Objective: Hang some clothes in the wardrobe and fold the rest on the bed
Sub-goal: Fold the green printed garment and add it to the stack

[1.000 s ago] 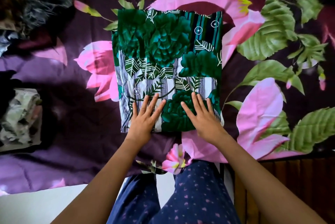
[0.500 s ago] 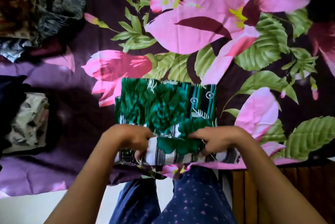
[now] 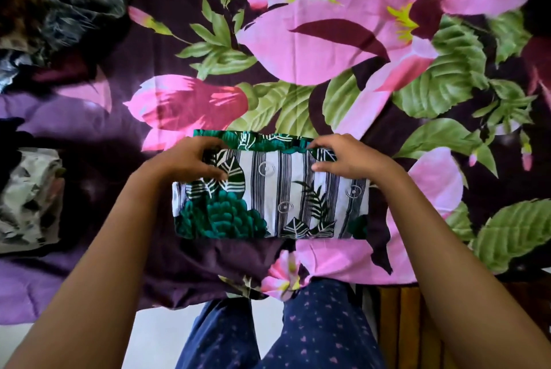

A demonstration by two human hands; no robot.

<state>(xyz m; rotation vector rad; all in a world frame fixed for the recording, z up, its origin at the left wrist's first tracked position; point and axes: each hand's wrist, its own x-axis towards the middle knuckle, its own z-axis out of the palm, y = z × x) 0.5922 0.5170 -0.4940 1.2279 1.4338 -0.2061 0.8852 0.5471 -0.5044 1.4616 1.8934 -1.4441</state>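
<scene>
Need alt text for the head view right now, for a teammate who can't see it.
The left hand and right hand pinch the far edge of a folded green-and-white leaf-print cloth lying on a purple floral bedsheet. A loose pile of clothes and a folded grey garment lie at the sheet's left side.

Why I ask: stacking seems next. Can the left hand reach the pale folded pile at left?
Probably yes: only bare bedspread lies between the left hand and the pale pile, but it grips the leaf-print garment.
</scene>
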